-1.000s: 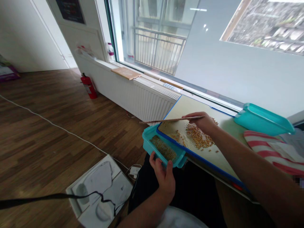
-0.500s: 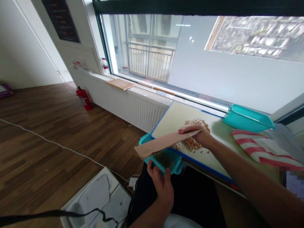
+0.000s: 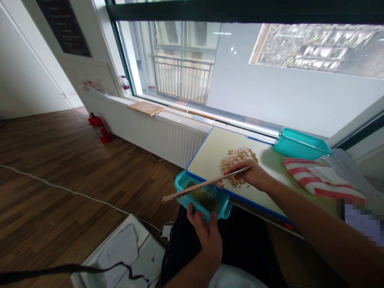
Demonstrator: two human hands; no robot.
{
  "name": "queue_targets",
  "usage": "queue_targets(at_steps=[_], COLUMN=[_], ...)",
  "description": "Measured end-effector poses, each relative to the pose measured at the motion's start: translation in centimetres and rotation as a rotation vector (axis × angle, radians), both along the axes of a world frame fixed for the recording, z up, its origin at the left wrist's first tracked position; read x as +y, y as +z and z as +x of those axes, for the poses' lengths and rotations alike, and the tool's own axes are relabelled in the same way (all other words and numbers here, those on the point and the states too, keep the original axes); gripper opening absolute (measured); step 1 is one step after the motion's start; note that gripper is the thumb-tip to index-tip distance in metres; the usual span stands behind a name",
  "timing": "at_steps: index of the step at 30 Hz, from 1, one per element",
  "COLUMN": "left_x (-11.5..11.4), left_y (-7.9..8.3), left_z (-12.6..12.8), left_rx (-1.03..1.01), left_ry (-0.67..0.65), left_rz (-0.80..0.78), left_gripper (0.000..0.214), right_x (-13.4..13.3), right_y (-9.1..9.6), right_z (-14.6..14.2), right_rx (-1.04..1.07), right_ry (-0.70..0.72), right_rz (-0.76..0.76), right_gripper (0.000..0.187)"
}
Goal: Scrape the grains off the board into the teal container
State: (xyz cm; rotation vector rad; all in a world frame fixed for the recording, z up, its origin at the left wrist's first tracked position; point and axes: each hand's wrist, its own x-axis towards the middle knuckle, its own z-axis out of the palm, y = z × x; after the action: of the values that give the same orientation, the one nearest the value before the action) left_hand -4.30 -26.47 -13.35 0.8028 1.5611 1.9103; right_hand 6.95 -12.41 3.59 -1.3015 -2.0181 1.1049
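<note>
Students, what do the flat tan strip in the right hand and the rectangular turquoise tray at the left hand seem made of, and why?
Flat tan strip: probably cardboard, though thin wood is possible; matte, with a rough, dark-flecked edge. Turquoise tray: most likely moulded plastic, smooth, slightly glossy, judging by its even colour and rounded rim.

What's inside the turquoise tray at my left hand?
Small brownish grains show inside the tray. The thin board in the right hand crosses in front, hiding what's behind it.
</note>
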Motion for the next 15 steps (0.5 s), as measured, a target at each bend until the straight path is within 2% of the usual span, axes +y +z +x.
queue_targets(at_steps=[6,10,15], left_x=[-0.6,-0.6,-0.6], left_y=[0.0,0.3,0.4], left_z=[0.9,1.0,0.9], left_rx=[-0.003,0.019,0.034], left_ry=[-0.023,-0.008,0.013], left_rz=[0.029,0.028,0.009], left_gripper=[0.017,0.018,0.017], right_x=[-1.6,-2.4,-4.3], right_y=[0.2,0.4,1.6], right_z=[0.0,0.0,1.3], right_rx=[-0.025,0.056,0.079], right_ry=[-0.051,-0.055,-0.276], right_rz=[-0.023,-0.041,0.128], right_gripper=[0.031,0.029,0.016])
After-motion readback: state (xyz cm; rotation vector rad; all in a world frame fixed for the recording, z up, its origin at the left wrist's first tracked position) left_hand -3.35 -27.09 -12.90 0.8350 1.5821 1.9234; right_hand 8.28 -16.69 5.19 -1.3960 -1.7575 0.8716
